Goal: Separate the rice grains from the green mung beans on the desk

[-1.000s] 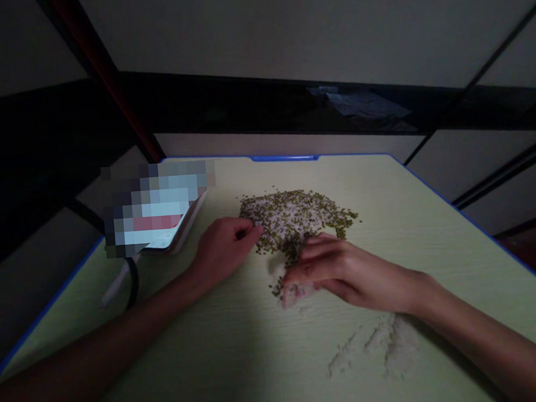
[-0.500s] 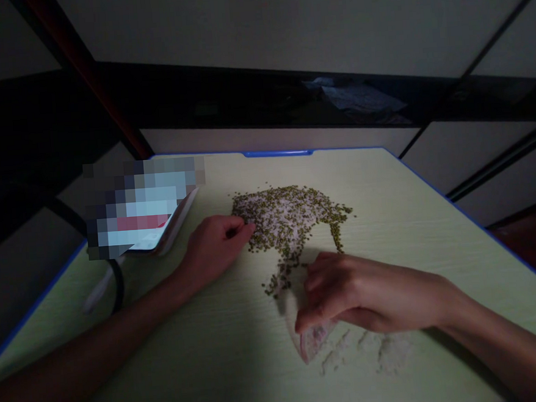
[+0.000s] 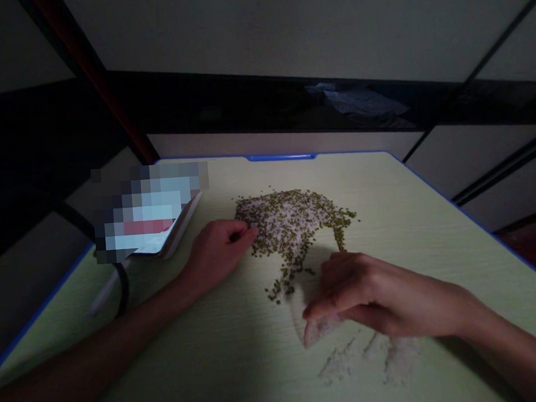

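Pile (image 3: pixel 287 218) of small green beans mixed w/ white grains sits approx. mid-table (image 3: pixel 436 244), spread flat; one tail trails toward the near side, a shorter one runs down nr the R hand (image 3: pixel 366 292). That hand is curled palm-down, fingers closed on a thin clear piece (pinkish marks, prob. plastic) (image 3: pixel 322 326), held low over the table, just nearside of the pile. L hand (image 3: pixel 218 247) is loosely fisted, thumb + forefinger tips at the pile's left edge; can't tell if anything's btwn them. White grains (image 3: pixel 401 357) lie in streaks below the R hand, apart from the pile. Far left: tilted device (image 3: pixel 154 224) w/ lit screen (mostly blurred out), black cord (image 3: pixel 123 287) beside it. Blue grip (image 3: pixel 281 158) on far table edge.
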`<action>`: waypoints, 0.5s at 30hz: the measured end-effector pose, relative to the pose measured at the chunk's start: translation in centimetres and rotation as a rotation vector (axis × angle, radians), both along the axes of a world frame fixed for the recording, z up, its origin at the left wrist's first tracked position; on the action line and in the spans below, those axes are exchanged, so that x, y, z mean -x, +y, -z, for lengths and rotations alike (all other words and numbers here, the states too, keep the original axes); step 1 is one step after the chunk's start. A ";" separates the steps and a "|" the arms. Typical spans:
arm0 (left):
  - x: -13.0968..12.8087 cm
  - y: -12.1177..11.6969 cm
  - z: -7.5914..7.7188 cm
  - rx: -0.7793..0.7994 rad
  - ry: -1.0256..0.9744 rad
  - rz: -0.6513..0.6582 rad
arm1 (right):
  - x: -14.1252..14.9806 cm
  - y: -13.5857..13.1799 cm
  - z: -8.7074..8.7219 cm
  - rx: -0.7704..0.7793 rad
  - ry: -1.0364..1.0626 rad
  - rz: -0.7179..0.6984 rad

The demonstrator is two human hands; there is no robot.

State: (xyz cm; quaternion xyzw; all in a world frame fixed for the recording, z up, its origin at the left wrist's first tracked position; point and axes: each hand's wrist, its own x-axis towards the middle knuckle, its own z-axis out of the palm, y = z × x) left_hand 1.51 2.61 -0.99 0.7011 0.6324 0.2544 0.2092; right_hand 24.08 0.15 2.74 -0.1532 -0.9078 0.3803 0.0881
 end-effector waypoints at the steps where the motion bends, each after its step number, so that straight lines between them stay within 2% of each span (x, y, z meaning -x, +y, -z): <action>1: 0.0 0.0 0.0 -0.001 -0.001 0.001 | -0.2 0.2 0.0 -0.015 0.003 0.034; 6: -0.1 0.1 -0.2 0.013 -0.001 -0.016 | -0.8 1.0 0.3 -0.100 -0.022 0.259; 11: -0.1 0.0 -0.3 0.014 -0.002 -0.017 | -0.7 1.1 0.7 -0.086 -0.121 0.526; 15: -0.1 0.0 -0.2 0.020 -0.004 -0.025 | -0.4 1.0 0.9 -0.102 -0.110 0.633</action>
